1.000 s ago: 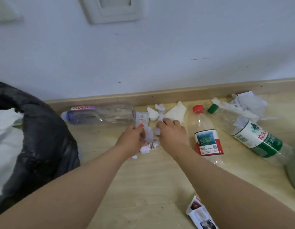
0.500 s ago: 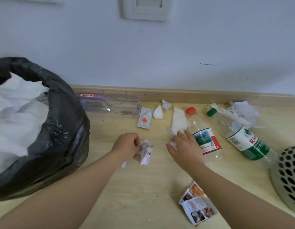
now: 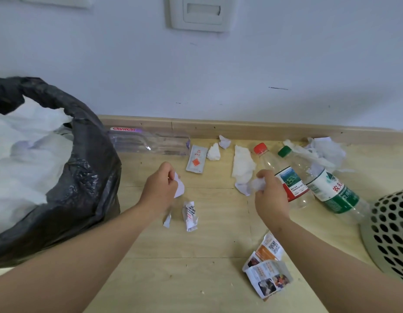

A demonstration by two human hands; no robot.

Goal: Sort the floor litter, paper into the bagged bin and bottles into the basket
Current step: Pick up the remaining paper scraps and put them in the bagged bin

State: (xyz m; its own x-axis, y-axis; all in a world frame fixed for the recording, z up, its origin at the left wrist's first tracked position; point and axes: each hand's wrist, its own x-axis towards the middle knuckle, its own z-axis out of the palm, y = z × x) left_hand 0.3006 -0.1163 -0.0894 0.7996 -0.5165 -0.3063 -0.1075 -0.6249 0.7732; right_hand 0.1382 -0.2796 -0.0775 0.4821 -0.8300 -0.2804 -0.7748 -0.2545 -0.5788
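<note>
A: What's different from a second ago?

B: Biggest first. The bagged bin (image 3: 60, 172) now fills the nine o'clock side, its mouth open and white paper already inside; a second ago only its edge showed. The perforated basket (image 3: 390, 233) has come in at four o'clock.

A: And the bottles?

B: Untouched on the floor (image 3: 218, 245): the green-capped bottle (image 3: 327, 184) and red-capped bottle (image 3: 284, 177) at two o'clock, the clear bottle (image 3: 148, 141) along the skirting at eleven.

A: The hands?

B: They were together over the scraps; now they've parted and lifted. The left hand (image 3: 161, 188) has its fingers curled around a white paper scrap (image 3: 179, 185). The right hand (image 3: 269, 195) is closed round a crumpled tissue (image 3: 257, 184).

A: What got left?

B: A crumpled printed slip (image 3: 190, 215) and a tiny shred (image 3: 167, 220) just below the left hand, plus the leaflet (image 3: 267, 272) at five.

A: So?

B: Both handfuls look ready for the bin; plenty of paper and every bottle remain.
</note>
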